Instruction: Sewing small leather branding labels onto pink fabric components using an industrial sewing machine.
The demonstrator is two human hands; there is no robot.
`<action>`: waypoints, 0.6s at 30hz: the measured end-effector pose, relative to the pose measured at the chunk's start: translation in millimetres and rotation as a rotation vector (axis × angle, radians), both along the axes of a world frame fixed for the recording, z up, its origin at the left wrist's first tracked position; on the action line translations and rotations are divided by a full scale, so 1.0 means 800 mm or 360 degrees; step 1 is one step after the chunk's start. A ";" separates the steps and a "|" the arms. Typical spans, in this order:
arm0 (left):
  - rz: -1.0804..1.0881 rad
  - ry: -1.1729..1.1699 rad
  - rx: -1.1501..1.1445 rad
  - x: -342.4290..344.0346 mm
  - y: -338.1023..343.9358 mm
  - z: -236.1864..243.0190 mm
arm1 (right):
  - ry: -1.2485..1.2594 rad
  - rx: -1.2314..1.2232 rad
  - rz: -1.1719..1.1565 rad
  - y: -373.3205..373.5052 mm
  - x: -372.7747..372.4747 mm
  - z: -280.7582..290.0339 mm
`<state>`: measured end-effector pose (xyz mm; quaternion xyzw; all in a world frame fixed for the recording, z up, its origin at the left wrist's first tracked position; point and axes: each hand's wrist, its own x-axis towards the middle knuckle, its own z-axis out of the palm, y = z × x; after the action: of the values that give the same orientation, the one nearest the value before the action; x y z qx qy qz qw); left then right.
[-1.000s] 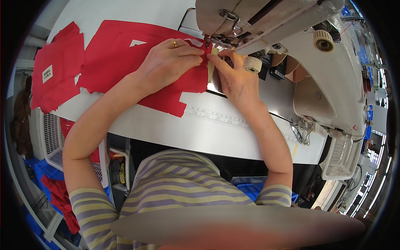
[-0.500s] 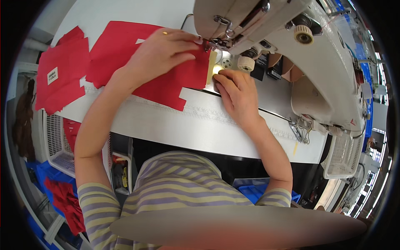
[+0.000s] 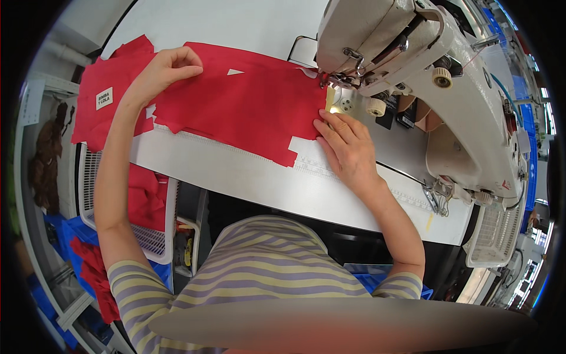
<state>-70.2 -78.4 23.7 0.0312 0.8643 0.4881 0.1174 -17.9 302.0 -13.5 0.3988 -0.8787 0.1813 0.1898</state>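
A red fabric piece with a white triangular mark lies on the machine table, its right end under the presser foot area of a white sewing machine. At its upper left edge, my left hand is closed, thumb and forefinger pinched together at the cloth. My right hand rests palm down at the right edge, fingers stretched out and fingertips touching the cloth. A pale yellow strip shows beside that edge, near the needle. The needle itself is too small to make out.
More red fabric pieces with a white label lie at the left. A ruler scale runs along the table. Thread clippers lie at the right. White baskets hang below the table edge, one holding red cloth.
My left hand has moved left, from near the needle to the cloth's far left edge. My right hand has shifted slightly down along the right edge, its fingers straighter. The view has shifted.
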 end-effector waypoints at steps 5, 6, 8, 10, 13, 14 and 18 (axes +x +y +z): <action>-0.0217 0.0068 -0.0471 0.000 0.027 0.020 | -0.0037 -0.0037 -0.0028 -0.014 0.003 0.004; -0.0211 0.0068 -0.0474 0.005 0.029 0.022 | -0.0031 -0.0035 -0.0045 -0.015 0.004 0.003; -0.0259 0.0170 -0.0522 0.016 0.031 0.023 | -0.0026 -0.0034 -0.0056 -0.019 0.006 0.004; -0.0257 0.0083 -0.0566 0.020 0.027 0.027 | -0.0197 -0.0192 0.0185 -0.031 0.014 0.010; -0.0226 -0.0160 -0.0338 0.024 0.020 0.038 | -0.0204 -0.0197 0.0256 -0.054 0.028 0.009; -0.0233 -0.0164 -0.0335 0.026 0.020 0.043 | -0.0178 -0.0130 0.0264 -0.057 0.031 0.009; -0.0230 -0.0296 0.0258 0.040 0.004 0.035 | -0.0231 -0.0198 0.0230 -0.061 0.021 -0.003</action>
<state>-38.0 -75.0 51.7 0.0575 0.8029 0.5475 0.2288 -1.1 252.9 -15.7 0.4343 -0.8461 0.2772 0.1365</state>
